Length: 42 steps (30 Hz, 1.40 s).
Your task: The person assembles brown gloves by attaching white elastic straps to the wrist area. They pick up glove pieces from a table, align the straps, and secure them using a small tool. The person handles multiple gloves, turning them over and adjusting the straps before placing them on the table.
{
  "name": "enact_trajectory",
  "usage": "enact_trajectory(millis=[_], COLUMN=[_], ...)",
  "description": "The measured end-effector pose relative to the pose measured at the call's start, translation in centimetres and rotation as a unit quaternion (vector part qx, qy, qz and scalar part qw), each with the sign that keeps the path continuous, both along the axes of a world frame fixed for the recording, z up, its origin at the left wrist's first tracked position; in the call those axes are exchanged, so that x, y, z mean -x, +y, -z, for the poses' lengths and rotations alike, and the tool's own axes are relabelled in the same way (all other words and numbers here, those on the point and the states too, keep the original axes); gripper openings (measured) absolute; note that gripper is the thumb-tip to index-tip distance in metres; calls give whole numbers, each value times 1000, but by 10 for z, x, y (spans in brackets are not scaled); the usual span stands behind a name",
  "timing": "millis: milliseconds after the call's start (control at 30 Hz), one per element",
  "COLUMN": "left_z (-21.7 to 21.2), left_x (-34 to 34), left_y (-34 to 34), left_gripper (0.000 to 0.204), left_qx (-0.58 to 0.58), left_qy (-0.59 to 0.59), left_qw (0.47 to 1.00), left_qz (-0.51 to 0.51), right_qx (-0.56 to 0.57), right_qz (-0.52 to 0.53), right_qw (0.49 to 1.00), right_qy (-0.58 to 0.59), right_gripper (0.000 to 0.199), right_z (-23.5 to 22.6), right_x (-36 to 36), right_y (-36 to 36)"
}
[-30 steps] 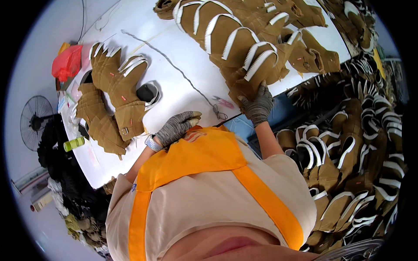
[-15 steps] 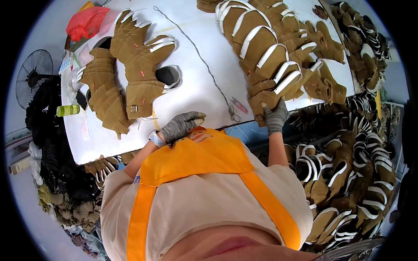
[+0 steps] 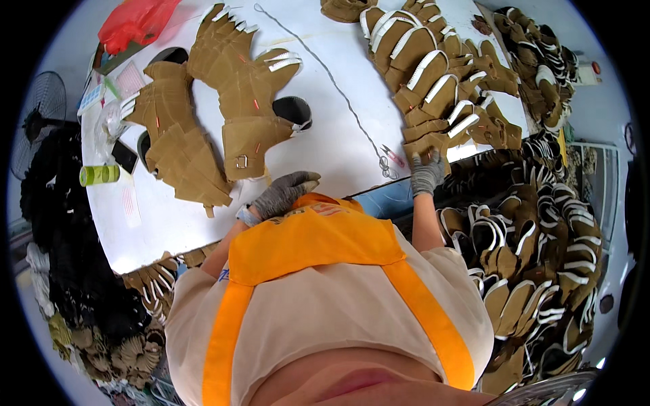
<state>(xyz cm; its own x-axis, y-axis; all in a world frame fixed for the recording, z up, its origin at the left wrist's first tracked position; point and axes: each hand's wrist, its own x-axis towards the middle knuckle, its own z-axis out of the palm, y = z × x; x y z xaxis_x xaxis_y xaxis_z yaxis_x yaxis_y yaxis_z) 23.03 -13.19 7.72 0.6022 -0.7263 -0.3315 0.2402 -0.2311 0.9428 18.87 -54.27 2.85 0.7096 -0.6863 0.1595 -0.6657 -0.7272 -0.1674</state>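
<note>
Brown fabric shoe uppers with white trim lie overlapped in a long row (image 3: pixel 423 84) on the right of the white table. My right hand (image 3: pixel 427 176), in a grey knit glove, grips the near edge of the closest upper (image 3: pixel 425 145), its fingers on top of the cloth; what lies under them is hidden. My left hand (image 3: pixel 284 194), gloved too, rests by the front table edge against my orange apron (image 3: pixel 311 237), fingers stretched to the right with nothing visible in them. Left of centre lie two more overlapped rows, one buckled (image 3: pixel 237 128) and one farther left (image 3: pixel 176 145).
A grey cord (image 3: pixel 332 71) runs down the table to small red-handled snips (image 3: pixel 393 156). A green can (image 3: pixel 99 175), dark phone (image 3: pixel 124 156) and red plastic bag (image 3: pixel 135 26) sit at left. Piled uppers (image 3: pixel 535 237) fill the right side below the table; a fan (image 3: pixel 40 122) stands left.
The view has shifted, moving the left-hand rows rightward in the picture. My right hand still holds the near end, its fingers now farther over the upper's edge. My left hand stays by the apron.
</note>
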Motion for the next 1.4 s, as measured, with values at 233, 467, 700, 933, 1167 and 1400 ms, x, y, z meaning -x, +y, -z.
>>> enact_trajectory(millis=[233, 467, 700, 933, 1167, 1400], left_z=[29, 25, 31, 27, 30, 33], left_x=[1, -11, -32, -66, -75, -85], left_y=[27, 3, 3, -41, -46, -50], left_gripper=[36, 36, 33, 33, 33, 31], left_qx=[-20, -25, -41, -5, -50, -75], left_qy=[63, 93, -78, 156, 160, 134], left_qw=[998, 993, 983, 966, 957, 965], left_qz=[-21, -72, -164, -209, -237, -213], right_qx=[-116, -46, 122, 37, 56, 71], right_qz=[-259, -383, -403, -288, -271, -303], right_qw=[955, 923, 898, 956, 961, 947], right_qy=[-89, 5, 127, 32, 18, 83], right_gripper=[51, 51, 64, 51, 42, 38], right_z=[-45, -95, -72, -29, -33, -88], right_x=[-64, -239, -377, -536, -577, -606], right_y=[86, 124, 158, 106, 85, 9])
